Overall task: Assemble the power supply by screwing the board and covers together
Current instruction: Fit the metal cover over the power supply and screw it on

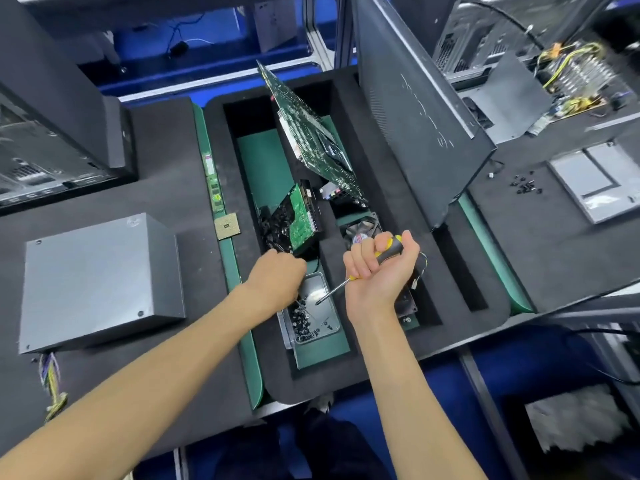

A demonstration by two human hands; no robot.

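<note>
In the middle slot of the black foam organiser (381, 174), over the small clear plastic tray of dark screws (313, 318), we bring both hands together. Our left hand (277, 277) reaches into the tray's far end with its fingers curled downward; they are hidden behind the knuckles, so we cannot tell whether a screw is pinched or nothing is held. Our right hand (381, 268) is wrapped in a fist around the yellow-and-black handle of a screwdriver (356, 273), whose thin steel shaft slopes down and left so that the tip sits over the bare tray floor, near the left hand.

The grey sheet-metal power supply box (97, 282) stands well apart on the black bench mat to our left, its cover seated, with a bundle of yellow and purple wires (52, 386) trailing from its near edge. Dark spots show at three corners of the top face; whether these are screws or bare holes is too small to tell. We judge that the board and covers are already joined and that screw fetching is the step in hand, so at least some fastening is left.

In the neighbouring slots lean a large green circuit board (311, 133) and a smaller green circuit board (301, 220); a black cooling fan (360, 230) lies just behind our right hand. Its round hub sticker, and the label on the green memory stick (212, 178), are too blurred to read. No brand is legible anywhere.
</note>
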